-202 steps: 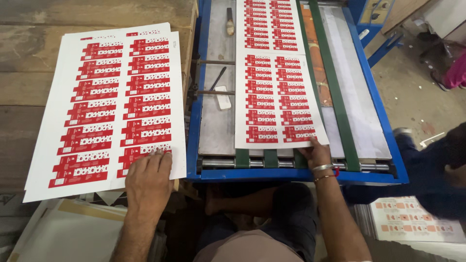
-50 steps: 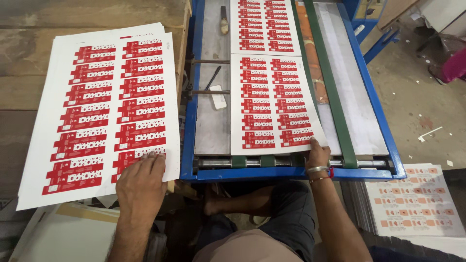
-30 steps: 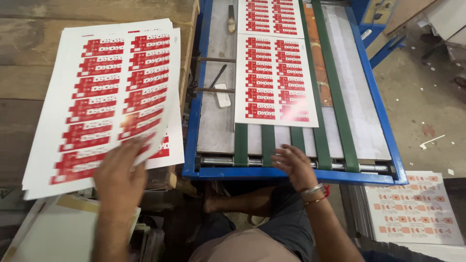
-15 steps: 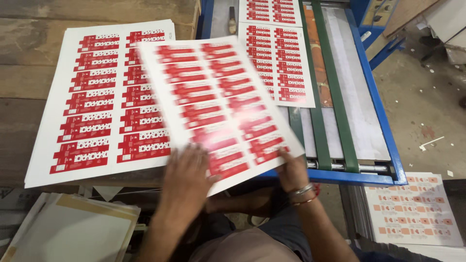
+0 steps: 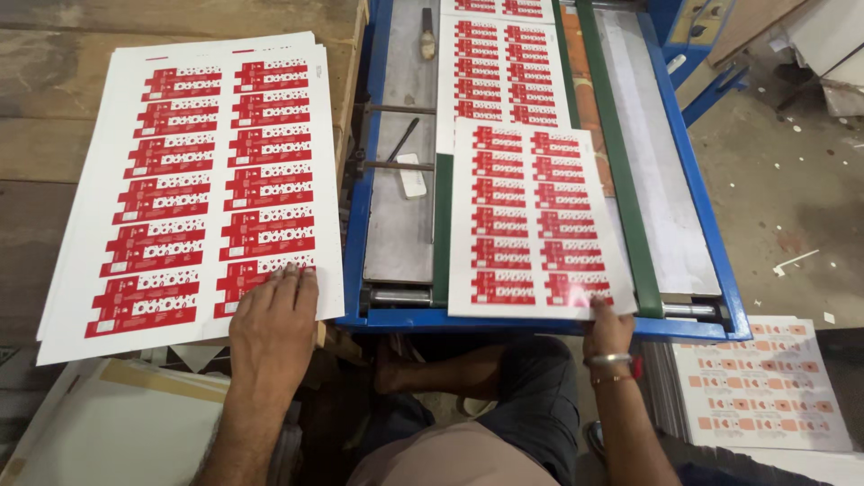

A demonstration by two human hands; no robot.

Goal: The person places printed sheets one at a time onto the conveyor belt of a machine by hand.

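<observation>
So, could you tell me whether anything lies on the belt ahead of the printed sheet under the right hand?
Only another sheet. The right hand holds the near edge of the red-and-white printed card sheet on the blue feeder table. Farther up the green belt lies another printed sheet, its near edge tucked under this one.

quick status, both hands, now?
Left hand: open, flat on the stack of white card sheets printed with red boxes.
Right hand: fingertips on the near edge of the red-printed sheet on the blue feeder; grip unclear.

White printed sheets [image 5: 193, 184] bore two columns of red box patterns, the feeder frame [image 5: 540, 321] was blue, its belts [image 5: 621, 180] green, and the bench [image 5: 54, 126] brown wood.
</observation>
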